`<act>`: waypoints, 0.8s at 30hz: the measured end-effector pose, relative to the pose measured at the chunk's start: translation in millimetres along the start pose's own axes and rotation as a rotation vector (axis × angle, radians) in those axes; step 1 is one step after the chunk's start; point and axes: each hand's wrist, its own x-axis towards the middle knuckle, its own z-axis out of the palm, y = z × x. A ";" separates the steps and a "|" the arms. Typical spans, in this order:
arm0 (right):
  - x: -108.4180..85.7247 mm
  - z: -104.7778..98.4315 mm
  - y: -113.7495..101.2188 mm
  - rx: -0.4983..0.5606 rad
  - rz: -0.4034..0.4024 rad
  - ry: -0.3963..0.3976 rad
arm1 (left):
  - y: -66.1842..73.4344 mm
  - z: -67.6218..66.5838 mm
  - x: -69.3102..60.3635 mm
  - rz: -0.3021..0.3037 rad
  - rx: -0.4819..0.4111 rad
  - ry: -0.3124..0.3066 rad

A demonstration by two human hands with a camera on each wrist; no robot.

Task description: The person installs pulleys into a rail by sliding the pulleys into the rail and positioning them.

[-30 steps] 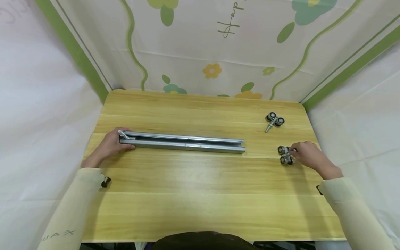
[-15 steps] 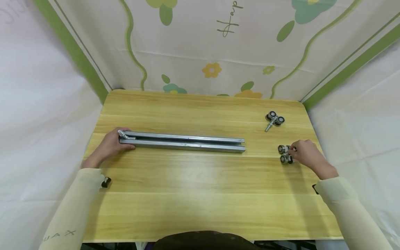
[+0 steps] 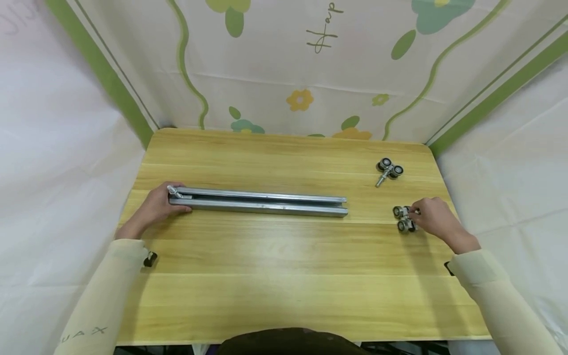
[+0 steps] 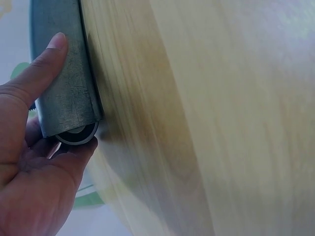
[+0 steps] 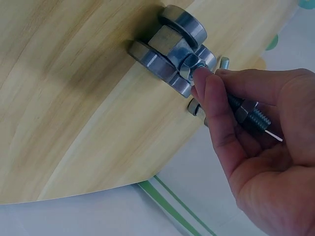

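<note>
A silver metal channel track (image 3: 266, 206) lies across the table with its slot facing up. My left hand (image 3: 156, 204) grips its left end, thumb along the near side (image 4: 69, 83). A roller trolley's bolt (image 3: 173, 190) sticks out of the slot there, and in the left wrist view a wheel (image 4: 78, 136) shows at the track's end, fingers against it. My right hand (image 3: 438, 217) pinches the threaded bolt (image 5: 258, 120) of a second roller trolley (image 3: 402, 212), right of the track. Its wheels (image 5: 184, 24) are at the tabletop; whether they touch it is unclear.
A third roller trolley (image 3: 390, 169) lies on the wooden table (image 3: 275, 276) toward the back right, bolt pointing toward the near left. White fabric walls (image 3: 284, 64) with flower prints and green bands stand behind and beside the table.
My right hand has shifted very slightly away from me and left, still pinching the trolley's bolt. My left hand and the track stay in place.
</note>
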 end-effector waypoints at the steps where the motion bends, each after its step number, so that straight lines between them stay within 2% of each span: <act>1: 0.2 0.0 -0.9 -0.002 -0.009 0.006 | 0.4 0.0 0.1 0.000 0.000 -0.002; 13: 12.7 0.7 -24.6 -0.005 -0.086 0.032 | 1.6 0.4 1.3 0.008 0.011 -0.011; 24: 30.5 3.7 -57.9 0.017 -0.157 0.031 | -1.3 0.6 0.9 0.021 0.011 0.003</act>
